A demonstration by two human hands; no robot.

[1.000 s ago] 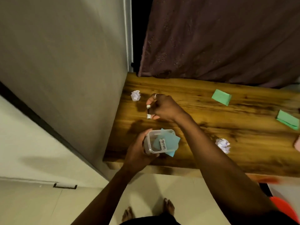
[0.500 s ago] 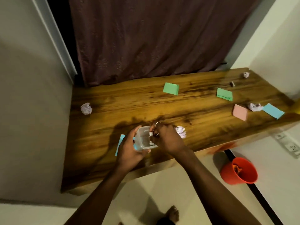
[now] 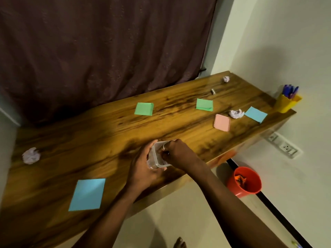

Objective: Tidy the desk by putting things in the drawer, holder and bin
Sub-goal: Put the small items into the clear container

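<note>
Clear container [image 3: 158, 159] is at the near edge of the tabletop [image 3: 107, 140], with the left hand [image 3: 143, 169] wrapped round its side. Right hand [image 3: 176, 152] blocks the opening, fingers curled inside; can't tell if they pinch anything. Blue note [image 3: 87, 194] near-left, crumpled paper [image 3: 31, 155] far-left. Green note [image 3: 144, 109] and pink pad [image 3: 222, 122] beyond. Yellow pen holder [image 3: 286, 103] at right end, red bin [image 3: 244, 181] on the floor.

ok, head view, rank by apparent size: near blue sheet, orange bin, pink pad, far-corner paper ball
1. near blue sheet and orange bin, too alike to split; sheet is nearer camera
2. pink pad
3. far-corner paper ball
</note>
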